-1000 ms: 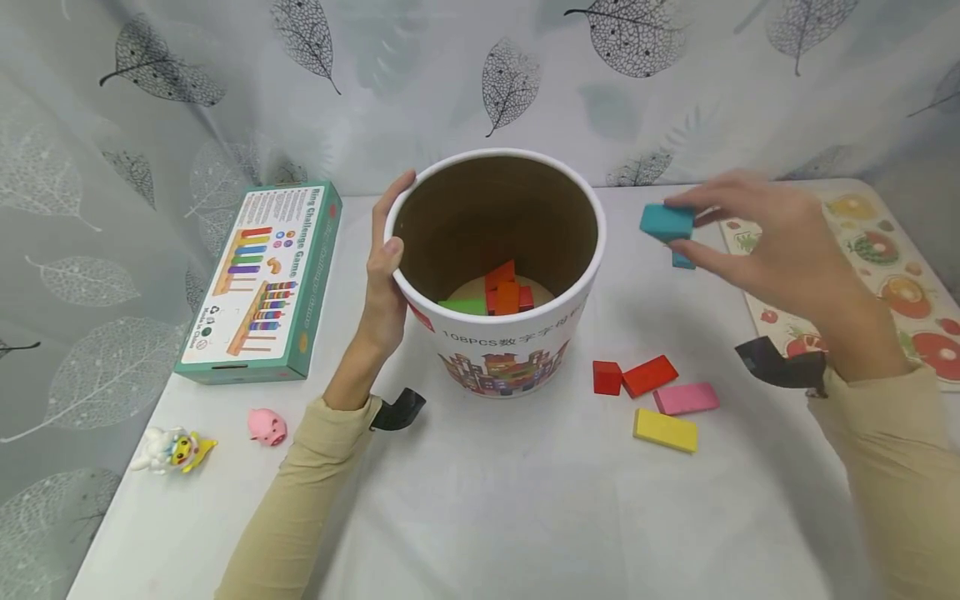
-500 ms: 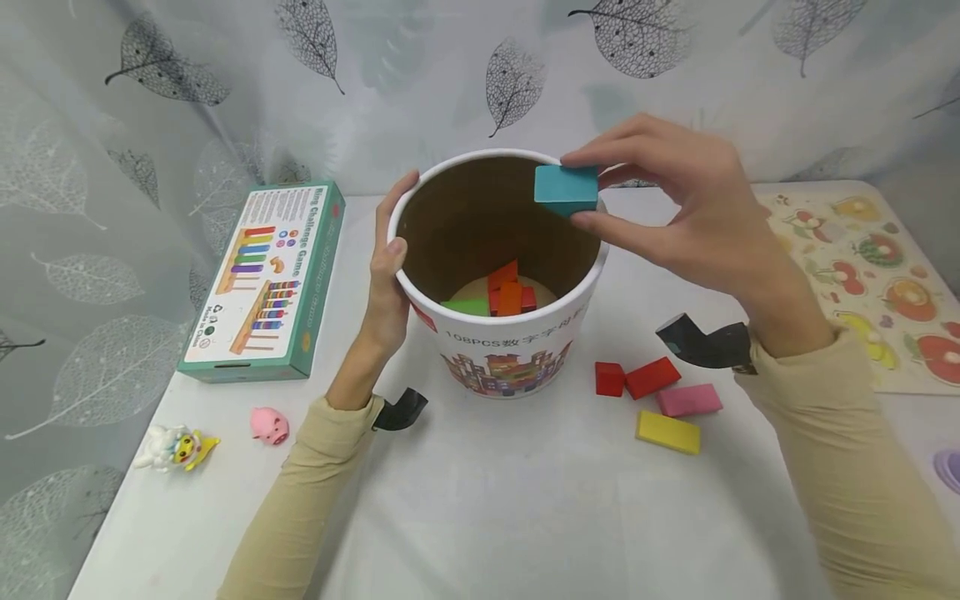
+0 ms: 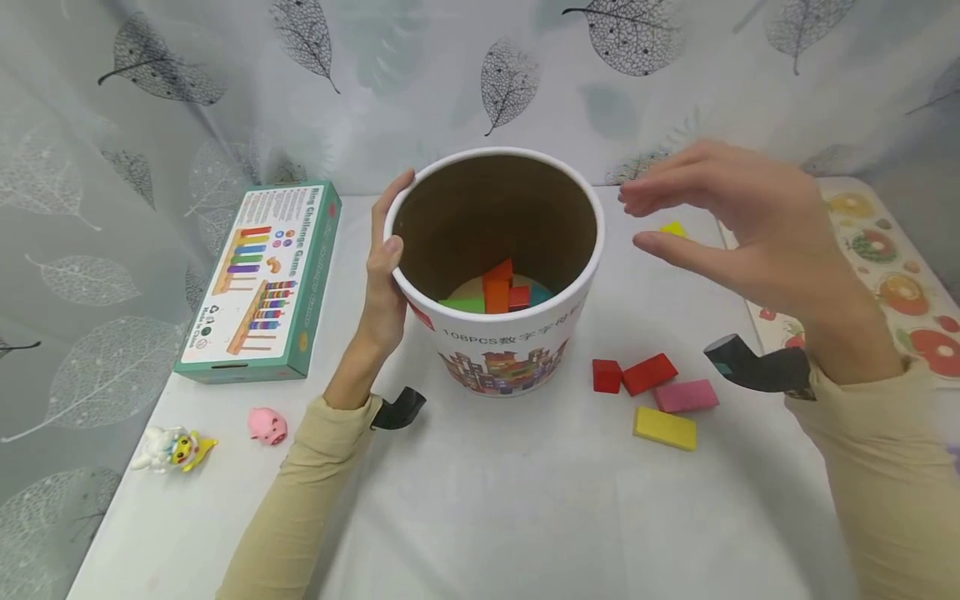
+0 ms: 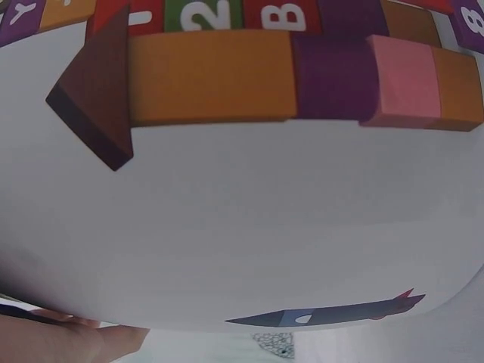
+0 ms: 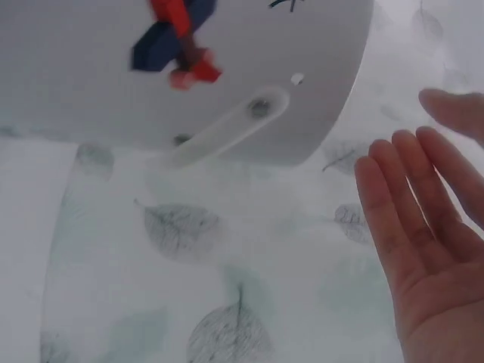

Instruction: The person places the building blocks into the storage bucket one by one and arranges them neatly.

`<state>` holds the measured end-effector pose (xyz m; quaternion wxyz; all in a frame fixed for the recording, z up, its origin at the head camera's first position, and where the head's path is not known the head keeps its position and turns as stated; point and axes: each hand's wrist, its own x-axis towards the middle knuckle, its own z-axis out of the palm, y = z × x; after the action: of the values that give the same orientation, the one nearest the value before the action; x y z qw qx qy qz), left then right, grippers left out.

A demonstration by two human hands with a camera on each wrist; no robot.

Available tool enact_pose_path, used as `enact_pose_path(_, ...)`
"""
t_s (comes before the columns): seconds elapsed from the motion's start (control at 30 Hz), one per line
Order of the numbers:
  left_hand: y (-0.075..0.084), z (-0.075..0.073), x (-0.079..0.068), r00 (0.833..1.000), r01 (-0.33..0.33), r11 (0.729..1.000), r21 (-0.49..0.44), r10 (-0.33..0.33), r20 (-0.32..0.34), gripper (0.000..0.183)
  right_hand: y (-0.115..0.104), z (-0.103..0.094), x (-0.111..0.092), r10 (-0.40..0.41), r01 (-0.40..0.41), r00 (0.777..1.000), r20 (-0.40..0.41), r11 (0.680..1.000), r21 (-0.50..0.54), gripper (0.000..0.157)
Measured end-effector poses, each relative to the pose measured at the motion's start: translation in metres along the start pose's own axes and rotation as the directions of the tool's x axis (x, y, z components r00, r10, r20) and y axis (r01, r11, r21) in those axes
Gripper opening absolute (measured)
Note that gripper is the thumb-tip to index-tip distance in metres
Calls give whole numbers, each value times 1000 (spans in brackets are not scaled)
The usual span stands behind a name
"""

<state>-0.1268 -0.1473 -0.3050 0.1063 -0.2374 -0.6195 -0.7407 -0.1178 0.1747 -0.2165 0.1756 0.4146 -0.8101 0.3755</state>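
A white bucket point(image 3: 517, 333) with printed buildings on its side stands upright at the middle of the table. My left hand point(image 3: 386, 287) grips its left rim, the thumb over the edge; part of that hand point(image 4: 68, 340) shows low in the left wrist view. Inside the bucket lie a green block point(image 3: 462, 306), orange-red blocks point(image 3: 497, 292), a red block point(image 3: 519, 298) and a blue block point(image 3: 539, 294). To the right of the bucket my right hand point(image 3: 757, 229) hovers with nothing in it. Its fingers point(image 5: 404, 197) are extended in the right wrist view. Beyond the thumb shows a yellow piece point(image 3: 674, 228).
Right of the bucket lie two red blocks point(image 3: 649, 374), a pink block point(image 3: 686, 396) and a yellow block point(image 3: 665, 429). A fruit-picture board point(image 3: 911, 258) is at the right. On the left are a game box point(image 3: 255, 283), a pink pig point(image 3: 267, 426) and small figures point(image 3: 174, 450).
My right hand carried a blue block left over the bucket and let it go; that block now lies inside. The hand has moved back right. My left hand stays on the rim.
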Motion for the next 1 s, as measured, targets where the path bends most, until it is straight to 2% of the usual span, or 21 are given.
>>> enact_pose_path(0.07, 0, 0, 0, 1000, 2, 1000, -1, -2, -1, 81, 7, -2, -13, 31, -31, 1000, 3, 999, -26, 51)
enact_pose_path(0.2, 0, 0, 0, 1000, 5, 1000, -8, -5, 3, 80, 23, 3, -46, 110, -104, 985, 130, 993, -53, 57)
enact_pose_path(0.27, 0, 0, 0, 1000, 5, 1000, -10, -5, 3, 80, 33, 9, -63, 151, -145, 960, 234, 989, -42, 58)
enact_pose_path(0.37, 0, 1, 0, 1000, 4, 1000, -14, -4, 3, 80, 45, 19, -88, 237, -239, 905, 353, 970, -40, 54)
enact_pose_path(0.43, 0, 1, 0, 1000, 3, 1000, -9, -3, 6, 80, 51, 24, -102, 292, -301, 875, 387, 953, -38, 50)
enact_pose_path(0.53, 0, 1, 0, 1000, 3, 1000, -1, -3, 9, 81, 58, 31, -118, 330, -344, 849, 412, 938, -43, 45)
enact_pose_path(0.77, 0, 0, -2, 1000, 9, 1000, 18, -9, -5, 82, 63, 51, -127, 332, -332, 807, 488, 939, -90, 40)
enact_pose_path(1.0, 0, 0, 0, 1000, 3, 1000, 18, -2, -3, 82, 65, 52, -120, 461, -392, 756, 465, 887, -243, 40)
